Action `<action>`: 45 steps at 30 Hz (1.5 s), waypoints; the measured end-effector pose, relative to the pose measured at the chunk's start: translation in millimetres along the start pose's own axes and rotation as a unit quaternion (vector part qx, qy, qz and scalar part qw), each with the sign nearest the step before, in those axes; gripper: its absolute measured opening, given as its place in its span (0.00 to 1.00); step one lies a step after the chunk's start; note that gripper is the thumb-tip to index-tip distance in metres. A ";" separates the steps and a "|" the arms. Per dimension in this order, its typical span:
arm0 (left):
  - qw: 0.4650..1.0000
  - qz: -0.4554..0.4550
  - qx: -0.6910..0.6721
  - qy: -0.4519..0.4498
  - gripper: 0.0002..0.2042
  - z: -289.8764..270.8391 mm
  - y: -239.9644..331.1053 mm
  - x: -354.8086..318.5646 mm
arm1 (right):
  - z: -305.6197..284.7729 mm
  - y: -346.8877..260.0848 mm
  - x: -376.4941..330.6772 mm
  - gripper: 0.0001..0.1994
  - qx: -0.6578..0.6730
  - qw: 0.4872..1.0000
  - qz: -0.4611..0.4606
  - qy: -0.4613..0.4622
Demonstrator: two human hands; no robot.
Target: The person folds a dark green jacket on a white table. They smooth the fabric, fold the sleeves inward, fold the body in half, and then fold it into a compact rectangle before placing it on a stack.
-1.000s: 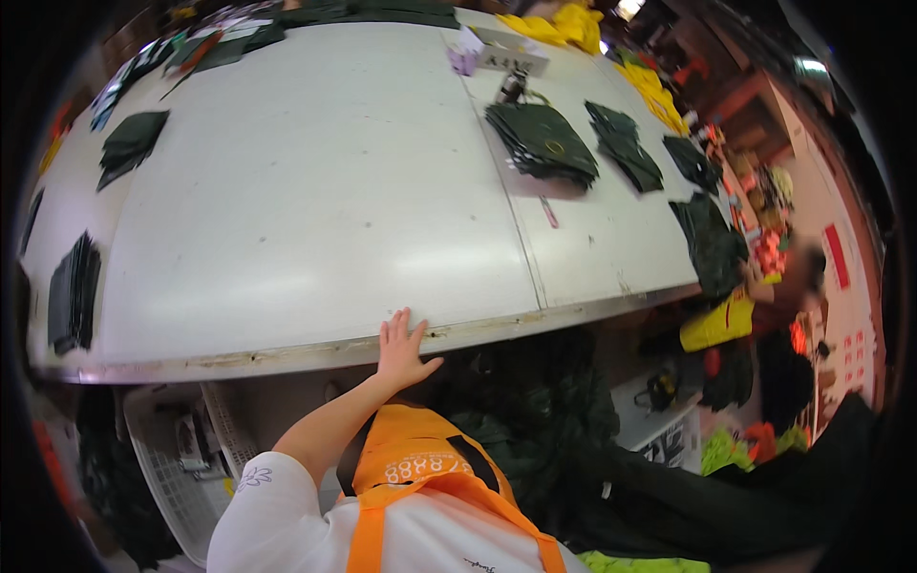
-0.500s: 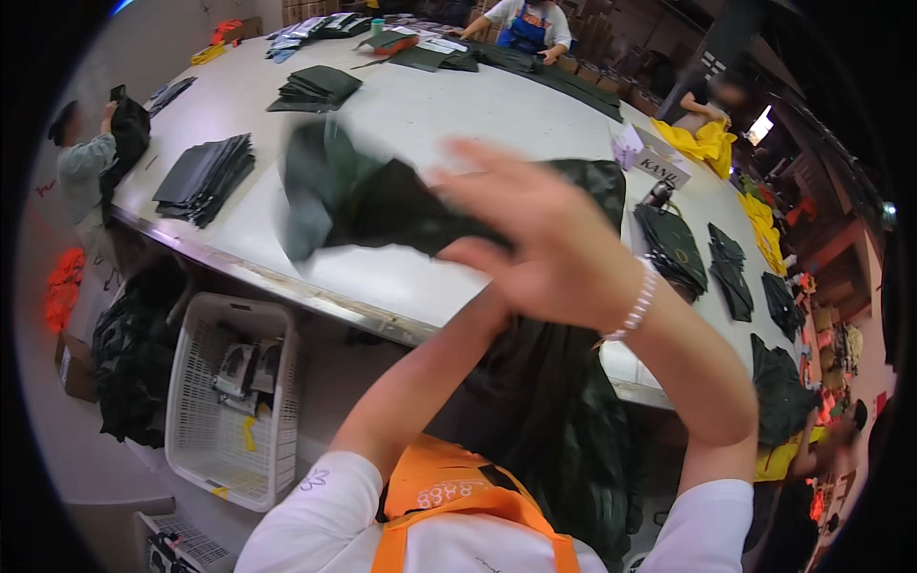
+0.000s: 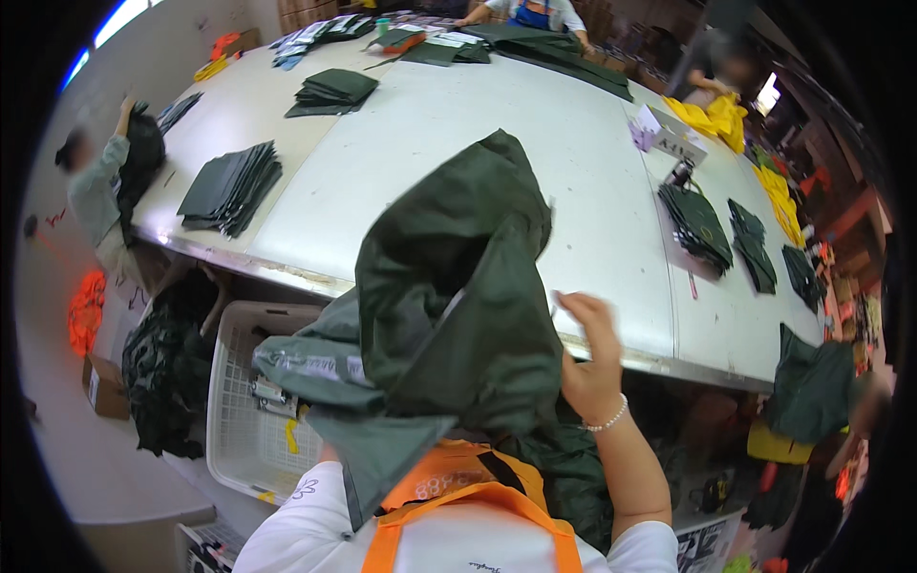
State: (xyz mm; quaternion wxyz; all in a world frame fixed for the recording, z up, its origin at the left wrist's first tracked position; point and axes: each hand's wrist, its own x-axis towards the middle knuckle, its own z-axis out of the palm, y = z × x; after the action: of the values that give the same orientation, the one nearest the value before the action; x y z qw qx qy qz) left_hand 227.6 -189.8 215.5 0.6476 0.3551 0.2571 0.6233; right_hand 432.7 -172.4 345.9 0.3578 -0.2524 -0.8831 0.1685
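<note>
A dark green garment (image 3: 458, 315) of smooth, coated-looking cloth is raised before me, with a hood-like opening near its middle. Its paler grey-green side (image 3: 315, 368) hangs at the left, and a pointed flap drops over my white sleeve. Behind the cloth my left hand is hidden; only a bit of forearm shows below. My right hand (image 3: 594, 363), with a beaded bracelet at the wrist, is just right of the garment, fingers apart and slightly blurred. More dark green cloth (image 3: 564, 477) lies over my lap, below that hand.
A white table (image 3: 611, 229) spreads ahead, bearing folded dark green stacks (image 3: 229, 186) at left and right (image 3: 694, 224). A white basket (image 3: 239, 449) stands by my left, holding small packets. Co-workers stand around the table, one with yellow cloth (image 3: 712, 116).
The green cloth, stretched out leftward over the table before, is now bunched upright nearer my chest. My right hand has moved down and right, off the cloth. My left forearm is now mostly covered.
</note>
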 end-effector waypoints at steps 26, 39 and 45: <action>0.962 -0.043 0.190 0.193 0.17 -60.2 -2.8 -189.7 | 19.9 -120.2 -29.2 0.22 0.126 0.991 -0.036 -0.026; 0.689 0.335 0.544 0.343 0.10 -81.7 198.7 -224.1 | -106.9 -35.0 -58.8 0.07 -0.207 0.920 0.075 0.324; 0.308 0.608 0.664 0.308 0.12 -36.1 277.1 -194.8 | -232.9 40.1 -147.8 0.14 -0.573 0.748 0.087 0.324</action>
State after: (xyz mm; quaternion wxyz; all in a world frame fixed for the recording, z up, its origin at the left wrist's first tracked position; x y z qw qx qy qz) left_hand 8.8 -385.7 388.1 -0.4946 0.5034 0.4763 0.5244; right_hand 703.8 -196.2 405.9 0.3947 -0.5248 -0.6189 -0.4310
